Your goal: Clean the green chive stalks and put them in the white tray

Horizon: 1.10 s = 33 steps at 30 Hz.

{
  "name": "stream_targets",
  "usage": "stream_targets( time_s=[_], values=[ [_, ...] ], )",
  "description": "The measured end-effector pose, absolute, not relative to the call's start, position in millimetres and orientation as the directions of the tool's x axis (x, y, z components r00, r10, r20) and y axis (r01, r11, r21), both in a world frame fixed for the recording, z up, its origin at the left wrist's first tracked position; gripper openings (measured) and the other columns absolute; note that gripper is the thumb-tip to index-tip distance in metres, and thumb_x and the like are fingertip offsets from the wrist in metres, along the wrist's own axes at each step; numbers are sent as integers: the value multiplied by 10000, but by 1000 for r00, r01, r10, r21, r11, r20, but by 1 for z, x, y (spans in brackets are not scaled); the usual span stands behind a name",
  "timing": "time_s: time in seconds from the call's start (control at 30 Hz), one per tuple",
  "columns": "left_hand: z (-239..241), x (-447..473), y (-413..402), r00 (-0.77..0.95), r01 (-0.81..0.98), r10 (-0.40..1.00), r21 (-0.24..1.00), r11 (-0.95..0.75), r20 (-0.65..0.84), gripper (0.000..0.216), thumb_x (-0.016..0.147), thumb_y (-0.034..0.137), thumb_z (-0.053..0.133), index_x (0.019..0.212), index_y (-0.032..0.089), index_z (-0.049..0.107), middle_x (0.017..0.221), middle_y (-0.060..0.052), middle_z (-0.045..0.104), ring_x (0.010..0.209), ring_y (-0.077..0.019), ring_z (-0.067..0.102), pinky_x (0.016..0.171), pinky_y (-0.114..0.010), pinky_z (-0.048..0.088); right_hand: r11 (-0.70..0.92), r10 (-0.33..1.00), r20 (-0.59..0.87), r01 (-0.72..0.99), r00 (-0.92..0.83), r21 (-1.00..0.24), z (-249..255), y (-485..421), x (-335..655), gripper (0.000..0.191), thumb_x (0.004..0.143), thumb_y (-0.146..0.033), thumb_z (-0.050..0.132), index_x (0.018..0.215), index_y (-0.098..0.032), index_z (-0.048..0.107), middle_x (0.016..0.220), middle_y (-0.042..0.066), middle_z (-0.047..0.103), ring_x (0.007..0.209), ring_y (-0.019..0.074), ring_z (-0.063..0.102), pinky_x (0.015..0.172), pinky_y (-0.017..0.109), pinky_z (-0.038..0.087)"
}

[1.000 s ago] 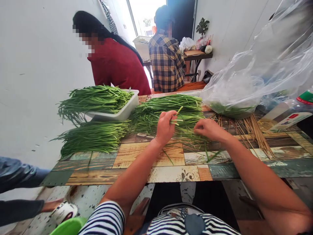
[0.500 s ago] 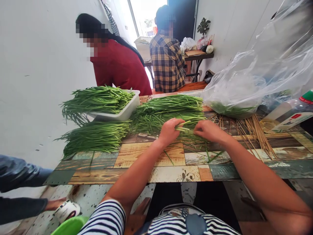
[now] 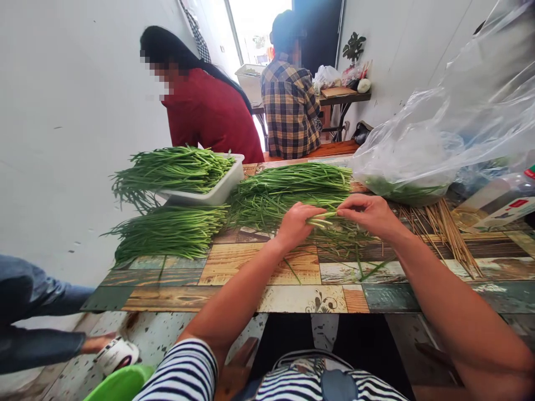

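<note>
My left hand [image 3: 295, 224] is closed around a few garlic chives [image 3: 321, 221], whose pale stem ends stick out to the right. At the tip of one stem, the thumb and fingers of my right hand [image 3: 368, 213] are pinched together. Just behind both hands lies a heap of green chives [image 3: 298, 179] on the table, its cut ends facing right. Loose trimmed bits of leaf [image 3: 351, 245] are scattered beneath my right hand. To the left is another neat pile of chives [image 3: 175, 228].
A white plastic tub [image 3: 228, 179] overflowing with chives stands at the back left. Thin wooden skewers [image 3: 453, 234], a clear plastic bag [image 3: 412, 167] and a bottle [image 3: 497, 197] occupy the right side. Two people sit beyond the patchwork-patterned table [image 3: 259, 262]; another person's legs [image 3: 42, 295] show at left.
My right hand has moved inward and raised its fingers onto the tip of a stem held by my left hand. The whole view has shifted slightly.
</note>
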<state>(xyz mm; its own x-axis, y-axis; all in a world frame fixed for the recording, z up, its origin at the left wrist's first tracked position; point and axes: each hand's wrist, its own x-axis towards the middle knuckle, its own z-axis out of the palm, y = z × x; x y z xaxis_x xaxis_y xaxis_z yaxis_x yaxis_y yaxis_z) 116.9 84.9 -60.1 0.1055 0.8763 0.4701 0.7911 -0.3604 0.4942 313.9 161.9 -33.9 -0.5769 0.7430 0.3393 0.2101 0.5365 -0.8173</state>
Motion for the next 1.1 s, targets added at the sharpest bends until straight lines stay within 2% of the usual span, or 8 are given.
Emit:
stream_targets(
  time_s=[0.1, 0.2, 0.27, 0.33, 0.43, 0.63, 0.8, 1.1],
  values=[
    [-59, 118, 84, 38, 809, 897, 514, -287, 441, 157, 843, 239, 613, 921, 255, 749, 815, 0, 734, 729, -143, 554, 704, -262, 440, 472, 814, 353, 171, -461, -865, -39, 171, 316, 303, 715, -482, 672, 734, -181, 707, 713, 26, 662, 634, 141, 546, 590, 268, 415],
    [-59, 117, 84, -21, 792, 901, 557, -248, 432, 144, 825, 213, 622, 858, 249, 757, 769, 7, 732, 705, -138, 560, 682, -253, 439, 406, 892, 330, 229, -310, -885, -41, 183, 327, 371, 722, -544, 641, 748, -177, 688, 639, 10, 625, 531, 116, 477, 504, 260, 364],
    [-59, 118, 85, -42, 775, 900, 583, -246, 435, 128, 808, 206, 644, 856, 241, 758, 770, 7, 734, 701, -136, 574, 683, -251, 444, 400, 885, 262, 342, -386, -850, -37, 185, 333, 414, 684, -588, 653, 662, -175, 662, 561, -2, 581, 491, 107, 443, 464, 251, 324],
    [-59, 118, 85, -59, 763, 897, 599, -243, 439, 123, 791, 191, 664, 856, 237, 758, 788, 6, 738, 702, -132, 584, 691, -248, 447, 425, 812, 106, 455, -574, -782, -29, 180, 335, 453, 610, -618, 696, 550, -178, 607, 479, -22, 510, 456, 94, 405, 434, 242, 281],
    [-59, 120, 84, -68, 766, 896, 599, -235, 439, 120, 780, 174, 674, 839, 236, 759, 811, 6, 742, 706, -130, 591, 710, -250, 450, 436, 724, -16, 475, -690, -765, -19, 166, 329, 488, 569, -641, 716, 519, -179, 568, 463, -39, 452, 453, 81, 366, 429, 238, 255],
    [-59, 121, 81, -36, 779, 890, 570, -260, 455, 126, 792, 192, 670, 868, 240, 757, 810, -3, 740, 712, -139, 575, 692, -255, 444, 366, 864, 187, 328, -468, -871, -22, 151, 314, 467, 711, -615, 617, 627, -156, 613, 495, -42, 413, 472, 78, 316, 462, 245, 246],
    [-60, 126, 80, -37, 749, 870, 590, -302, 492, 211, 794, 306, 690, 987, 236, 738, 846, -22, 742, 728, -149, 572, 693, -268, 451, 440, 799, 215, 303, -561, -845, -28, 151, 313, 429, 762, -553, 581, 666, -142, 656, 520, -30, 452, 496, 85, 331, 477, 240, 247],
    [-52, 123, 79, 33, 707, 902, 628, -325, 430, 163, 835, 232, 600, 872, 229, 759, 815, 12, 745, 696, -131, 551, 686, -250, 432, 570, 683, 303, 226, -665, -790, -30, 151, 313, 347, 824, -469, 564, 758, -152, 689, 664, 18, 599, 607, 124, 478, 559, 244, 358]
  ],
)
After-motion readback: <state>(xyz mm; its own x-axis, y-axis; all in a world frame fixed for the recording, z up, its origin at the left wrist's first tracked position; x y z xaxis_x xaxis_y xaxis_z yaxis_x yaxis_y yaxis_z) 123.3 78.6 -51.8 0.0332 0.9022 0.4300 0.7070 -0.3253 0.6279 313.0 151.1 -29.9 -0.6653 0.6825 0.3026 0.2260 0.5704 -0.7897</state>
